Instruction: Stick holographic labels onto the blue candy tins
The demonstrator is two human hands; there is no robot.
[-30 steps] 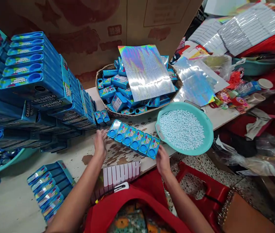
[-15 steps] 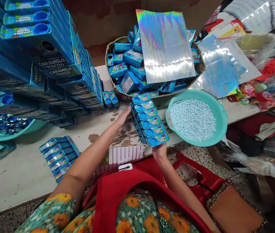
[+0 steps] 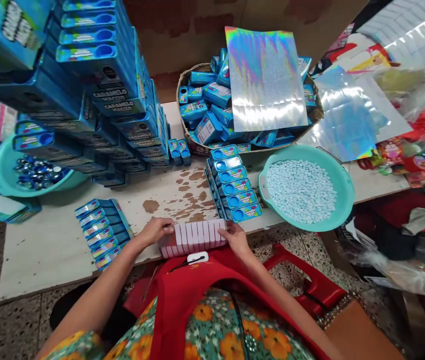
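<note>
A clear-wrapped pack of white and pink strips lies at the table's front edge, close to my red apron. My left hand has its fingers closed at the pack's left end. At the right end, my right hand grips the pack with thumb and fingers. Just beyond my right hand stands a row of blue candy boxes, touched by neither hand. To the left lies another row of blue boxes.
Tall stacks of blue boxes rise at the left, beside a teal bowl of shiny pieces. A carton of blue boxes holds a holographic sheet. A teal basin of pale candies stands right.
Both hands have left the row of blue boxes and come back to the wrapped pack, taking hold of its ends. The view has shifted slightly left.
</note>
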